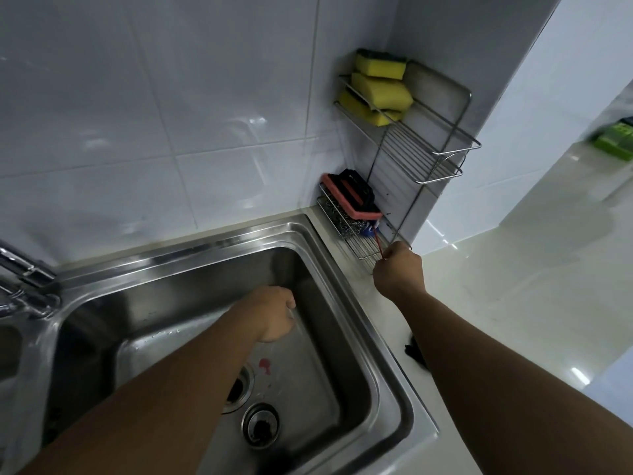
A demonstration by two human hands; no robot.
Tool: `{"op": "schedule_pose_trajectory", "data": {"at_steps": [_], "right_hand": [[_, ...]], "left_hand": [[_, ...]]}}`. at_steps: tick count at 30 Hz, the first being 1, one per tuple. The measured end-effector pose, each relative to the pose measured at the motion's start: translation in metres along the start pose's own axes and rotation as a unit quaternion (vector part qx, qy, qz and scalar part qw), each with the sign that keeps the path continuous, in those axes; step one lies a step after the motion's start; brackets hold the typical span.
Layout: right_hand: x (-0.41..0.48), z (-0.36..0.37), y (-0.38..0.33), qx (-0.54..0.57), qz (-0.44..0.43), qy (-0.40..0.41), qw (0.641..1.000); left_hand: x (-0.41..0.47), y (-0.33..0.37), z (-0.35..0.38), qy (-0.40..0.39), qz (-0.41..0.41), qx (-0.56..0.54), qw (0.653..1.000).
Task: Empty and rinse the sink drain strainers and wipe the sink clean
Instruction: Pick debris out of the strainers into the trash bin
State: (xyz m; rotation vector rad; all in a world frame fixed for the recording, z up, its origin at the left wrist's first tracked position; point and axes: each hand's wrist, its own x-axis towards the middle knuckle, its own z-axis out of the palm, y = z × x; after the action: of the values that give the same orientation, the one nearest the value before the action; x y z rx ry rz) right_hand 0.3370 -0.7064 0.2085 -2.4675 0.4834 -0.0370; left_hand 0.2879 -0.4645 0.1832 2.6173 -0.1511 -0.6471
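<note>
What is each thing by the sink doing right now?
Drain strainer: out of the drain, lying on the sink floor, dark bits inside.
Drain: open, partly hidden by the arm.
Left hand: closed, down in the sink.
Right hand: pinching a thin red string at the lower rack.
Yellow sponges: stacked on the upper shelf.
Faucet: no water seen.

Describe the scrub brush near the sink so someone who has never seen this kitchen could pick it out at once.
Start at the steel sink and go to the back right corner of the counter, where a two-tier wire rack stands against the wall. The brush lies on the lower shelf, atop a steel scourer. It alone is black with a coral-pink base; the sponges above are yellow.
</note>
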Motion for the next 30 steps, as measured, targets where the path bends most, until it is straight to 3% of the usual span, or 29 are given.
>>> {"op": "schedule_pose_trajectory", "data": {"at_steps": [22, 30], "right_hand": [[-0.068, -0.010, -0.015, 0.100, -0.016, 0.055, 0.993], [-0.144, 0.008, -0.033, 0.114, -0.091, 0.021, 0.989]], "left_hand": [[-0.063, -0.021, -0.005, 0.011, -0.013, 0.011, 1.000], [-0.111, -0.044, -0.009, 0.024, -0.009, 0.018, 1.000]]}}
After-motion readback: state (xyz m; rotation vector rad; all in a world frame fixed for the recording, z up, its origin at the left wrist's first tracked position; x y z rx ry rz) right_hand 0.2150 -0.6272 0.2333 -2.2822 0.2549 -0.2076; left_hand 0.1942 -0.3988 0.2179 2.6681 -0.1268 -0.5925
